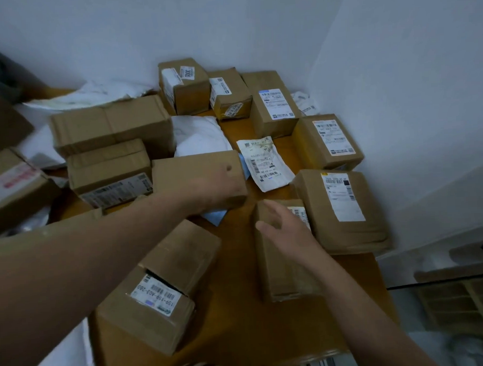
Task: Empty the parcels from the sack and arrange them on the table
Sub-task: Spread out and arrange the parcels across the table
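Several brown cardboard parcels lie on the wooden table [238,315]. My left hand [221,186] reaches across and grips the right end of a plain brown box [190,171] in the middle, thumb on top and fingers curled over its edge. My right hand [284,228] rests with relaxed, straight fingers on the far end of a narrow brown box [283,269] just right of centre. A labelled box [156,291] lies near the front under my left forearm. A crumpled white bag [92,95], possibly the sack, lies at the back left.
Labelled boxes line the right edge [344,208] [327,140] and the back [273,104] [183,85]. A white soft pouch [199,137], a white labelled mailer [264,162] and a blue envelope [217,214] lie mid-table. Larger boxes [110,125] crowd the left. White walls close in behind and right.
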